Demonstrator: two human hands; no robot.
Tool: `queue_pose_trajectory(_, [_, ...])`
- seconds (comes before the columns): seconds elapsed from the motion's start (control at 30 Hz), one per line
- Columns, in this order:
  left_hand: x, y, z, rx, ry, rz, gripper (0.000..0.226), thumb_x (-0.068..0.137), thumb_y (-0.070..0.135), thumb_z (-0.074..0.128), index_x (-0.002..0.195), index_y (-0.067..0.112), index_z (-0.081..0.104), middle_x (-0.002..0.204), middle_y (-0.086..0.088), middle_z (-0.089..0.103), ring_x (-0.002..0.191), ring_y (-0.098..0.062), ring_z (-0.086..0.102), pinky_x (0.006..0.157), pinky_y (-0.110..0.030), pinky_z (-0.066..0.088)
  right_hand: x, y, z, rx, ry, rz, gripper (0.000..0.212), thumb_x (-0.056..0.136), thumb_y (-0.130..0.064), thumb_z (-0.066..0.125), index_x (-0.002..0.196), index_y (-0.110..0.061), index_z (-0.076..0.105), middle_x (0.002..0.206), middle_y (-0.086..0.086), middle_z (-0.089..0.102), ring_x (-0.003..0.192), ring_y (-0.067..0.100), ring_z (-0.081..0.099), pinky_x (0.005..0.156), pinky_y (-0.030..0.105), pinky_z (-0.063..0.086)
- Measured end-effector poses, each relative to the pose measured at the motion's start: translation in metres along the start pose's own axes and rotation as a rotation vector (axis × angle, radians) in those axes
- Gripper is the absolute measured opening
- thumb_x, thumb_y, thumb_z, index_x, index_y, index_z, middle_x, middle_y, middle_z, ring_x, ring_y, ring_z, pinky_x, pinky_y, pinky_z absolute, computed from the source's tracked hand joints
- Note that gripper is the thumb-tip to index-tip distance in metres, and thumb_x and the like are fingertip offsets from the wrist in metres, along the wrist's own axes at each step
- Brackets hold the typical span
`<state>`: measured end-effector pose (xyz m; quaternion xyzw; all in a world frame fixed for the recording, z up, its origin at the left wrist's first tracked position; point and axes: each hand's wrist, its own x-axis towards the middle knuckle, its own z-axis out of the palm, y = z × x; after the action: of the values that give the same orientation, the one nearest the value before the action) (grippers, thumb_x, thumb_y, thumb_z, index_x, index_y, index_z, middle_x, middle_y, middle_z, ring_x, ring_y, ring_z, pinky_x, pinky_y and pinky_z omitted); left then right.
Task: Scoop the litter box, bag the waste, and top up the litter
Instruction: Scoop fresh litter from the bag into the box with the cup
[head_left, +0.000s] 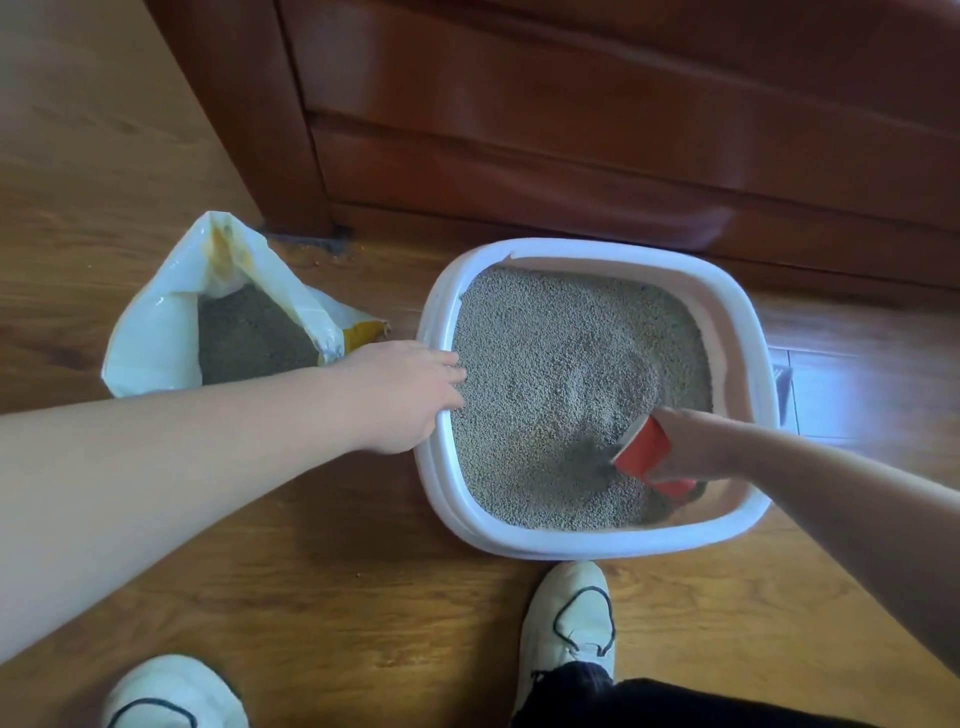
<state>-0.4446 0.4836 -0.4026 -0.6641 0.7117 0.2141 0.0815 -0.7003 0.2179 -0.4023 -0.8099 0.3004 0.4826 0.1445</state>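
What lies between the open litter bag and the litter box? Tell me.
In the head view, the left hand and forearm cross that gap to the litter box rim; beyond them by the litter bag, only wooden floor.

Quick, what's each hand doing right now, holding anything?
Left hand: open, resting on the litter box rim, holding nothing.
Right hand: closed on an orange cup, tipped into the litter.

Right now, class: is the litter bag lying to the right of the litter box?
No, the open litter bag sits on the floor to the left of the white litter box.
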Motion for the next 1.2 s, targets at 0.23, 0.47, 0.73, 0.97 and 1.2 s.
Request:
queue_pose_trajectory(0.23, [-0.009,0.0,-0.004,-0.029,0.0,-0.003,0.047,0.097,0.025,0.036,0.142,0.032,0.046,0.158,0.005,0.033,0.15,-0.018,0.017,0.12,-0.035,0.012,0.008,-0.006,-0.021,0.235,0.332,0.027,0.052,0.074,-0.043,0.083,0.105,-0.022,0.048,0.099,-0.004,0.059,0.084,0.014,0.061,0.069,0.025,0.046])
queue_pose_trajectory(0.47, [-0.014,-0.002,-0.012,-0.096,0.014,-0.036,0.047,0.099,0.028,0.036,0.144,0.037,0.042,0.16,0.007,0.029,0.151,-0.019,0.014,0.121,-0.037,0.011,0.012,-0.029,-0.03,0.111,0.228,0.064,0.047,0.079,-0.044,0.079,0.109,-0.019,0.052,0.095,-0.005,0.063,0.076,0.008,0.062,0.06,0.025,0.05])
queue_pose_trajectory(0.73, [-0.019,-0.004,-0.018,-0.093,0.043,-0.044,0.046,0.097,0.025,0.037,0.141,0.034,0.046,0.151,0.007,0.04,0.147,-0.019,0.021,0.119,-0.037,0.017,0.007,-0.052,-0.04,0.139,-0.173,0.03,0.04,0.087,-0.042,0.072,0.118,-0.019,0.059,0.099,-0.002,0.068,0.087,0.013,0.068,0.062,0.024,0.055])
queue_pose_trajectory(0.97, [-0.03,-0.012,-0.02,-0.116,0.119,-0.062,0.044,0.095,0.025,0.041,0.137,0.032,0.05,0.136,0.011,0.052,0.138,-0.016,0.033,0.115,-0.038,0.027,0.006,-0.082,-0.06,0.102,0.052,0.014,0.044,0.085,-0.045,0.072,0.115,-0.018,0.058,0.092,-0.004,0.064,0.078,0.011,0.065,0.054,0.025,0.052])
queue_pose_trajectory(1.2, [-0.064,-0.047,-0.033,-0.181,0.36,-0.21,0.041,0.087,0.018,0.05,0.127,0.027,0.058,0.127,0.005,0.06,0.124,-0.021,0.05,0.102,-0.043,0.042,-0.015,-0.157,-0.093,0.567,0.611,-0.267,0.045,0.078,-0.033,0.079,0.109,-0.026,0.047,0.101,-0.008,0.062,0.091,0.017,0.063,0.077,0.038,0.052])
